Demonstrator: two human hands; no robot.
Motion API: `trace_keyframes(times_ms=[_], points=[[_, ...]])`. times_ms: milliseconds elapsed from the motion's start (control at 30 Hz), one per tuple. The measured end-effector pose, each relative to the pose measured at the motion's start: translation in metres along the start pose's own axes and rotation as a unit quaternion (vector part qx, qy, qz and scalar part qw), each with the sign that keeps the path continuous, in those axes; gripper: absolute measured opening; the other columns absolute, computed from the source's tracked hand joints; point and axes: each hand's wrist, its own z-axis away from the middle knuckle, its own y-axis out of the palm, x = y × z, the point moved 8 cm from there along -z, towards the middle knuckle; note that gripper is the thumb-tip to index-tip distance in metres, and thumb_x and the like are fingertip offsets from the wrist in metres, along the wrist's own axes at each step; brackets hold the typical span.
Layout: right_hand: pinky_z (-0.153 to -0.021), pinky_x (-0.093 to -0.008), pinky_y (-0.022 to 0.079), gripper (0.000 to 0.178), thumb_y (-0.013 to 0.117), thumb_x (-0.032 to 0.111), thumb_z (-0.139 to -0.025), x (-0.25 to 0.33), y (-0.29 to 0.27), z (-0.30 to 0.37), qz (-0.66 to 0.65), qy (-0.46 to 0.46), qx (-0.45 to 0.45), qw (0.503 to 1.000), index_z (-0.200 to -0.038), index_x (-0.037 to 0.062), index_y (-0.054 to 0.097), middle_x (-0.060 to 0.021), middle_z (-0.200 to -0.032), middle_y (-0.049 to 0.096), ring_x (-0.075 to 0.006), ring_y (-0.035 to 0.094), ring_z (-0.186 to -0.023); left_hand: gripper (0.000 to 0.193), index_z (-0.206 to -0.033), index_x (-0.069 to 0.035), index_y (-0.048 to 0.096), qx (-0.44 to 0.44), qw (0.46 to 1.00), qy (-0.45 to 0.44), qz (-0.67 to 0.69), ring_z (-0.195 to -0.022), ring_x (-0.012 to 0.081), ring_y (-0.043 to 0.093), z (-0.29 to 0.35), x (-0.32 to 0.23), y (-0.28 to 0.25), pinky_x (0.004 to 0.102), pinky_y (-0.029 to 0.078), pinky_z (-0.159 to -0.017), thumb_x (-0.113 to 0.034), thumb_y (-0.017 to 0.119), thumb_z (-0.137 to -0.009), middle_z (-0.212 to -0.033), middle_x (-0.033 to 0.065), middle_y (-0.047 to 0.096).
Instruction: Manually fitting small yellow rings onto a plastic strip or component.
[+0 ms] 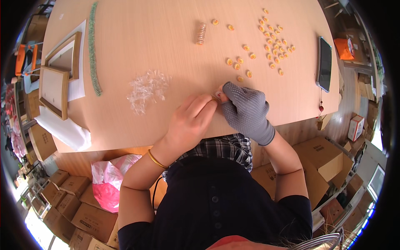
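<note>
Over the tabletop [166,25], the bare left hand [191,121] and gloved right hand [246,109] met at the fingertips, each grip pinched on a small item [215,98], mostly hidden. Taking that as the clock's centre, clear plastic pieces [143,89] lay at nine o'clock, a coppery coil [201,33] just before twelve, yellow ovals [269,41] mostly toward one, a phone [324,64] between two and three.
</note>
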Motion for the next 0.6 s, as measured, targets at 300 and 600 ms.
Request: trace_keyframes(times_ms=[300,600], points=[[-0.060,-0.0391,0.055,0.004,0.068,0.009,-0.097,-0.0012,0.0013,0.0008,-0.034,0.012,0.010,0.999,-0.098,0.0055,0.069,-0.0140,-0.080,0.070,-0.0354,0.068,-0.067,0.020,-0.098,0.003,0.068,0.003,1.000,0.005,-0.002,-0.084,0.0306,0.067,0.0014,0.0005,0.0016,0.0401,0.056,-0.072,0.008,0.076,-0.080,-0.099,0.0121,0.066],[-0.058,-0.0382,0.055,0.005,0.068,0.008,-0.099,-0.0020,0.0002,0.0009,-0.066,0.016,0.006,0.998,-0.096,0.0040,0.068,-0.0139,-0.079,0.071,-0.0351,0.069,-0.066,0.022,-0.100,0.004,0.069,0.001,1.000,0.005,-0.002,-0.085,0.0305,0.067,0.0032,0.0009,0.0020,0.0399,0.057,-0.073,0.008,0.076,-0.080,-0.101,0.0124,0.065]])
